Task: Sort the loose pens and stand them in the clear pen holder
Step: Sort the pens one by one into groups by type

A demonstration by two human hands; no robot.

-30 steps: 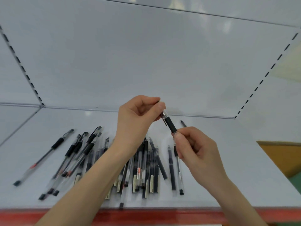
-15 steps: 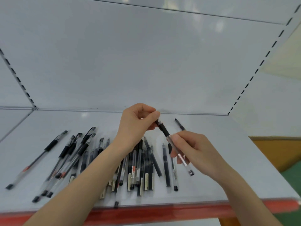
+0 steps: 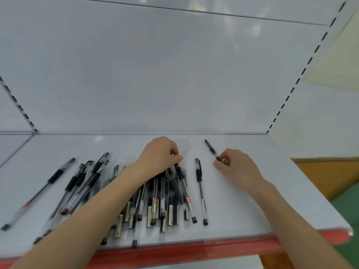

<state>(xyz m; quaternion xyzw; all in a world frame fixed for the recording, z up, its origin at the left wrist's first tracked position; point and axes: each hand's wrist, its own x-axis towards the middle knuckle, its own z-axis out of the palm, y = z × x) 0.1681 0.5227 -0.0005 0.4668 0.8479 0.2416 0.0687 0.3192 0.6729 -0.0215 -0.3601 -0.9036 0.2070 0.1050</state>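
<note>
The person's left hand [image 3: 162, 155] is curled over the far end of the pile of pens [image 3: 155, 197] in the middle of the white shelf [image 3: 252, 210], fingertips pressed together on one pen top. The right hand [image 3: 236, 166] pinches a single pen [image 3: 212, 150] lying near the back right corner. Another pen [image 3: 200, 189] lies alone between the pile and this hand. The front edge is red [image 3: 194, 249].

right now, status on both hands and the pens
Left hand down on the pen pile, fingers closed on a pen top. Right hand pinching the lone pen at the far right. Clear holder not in view.
</note>
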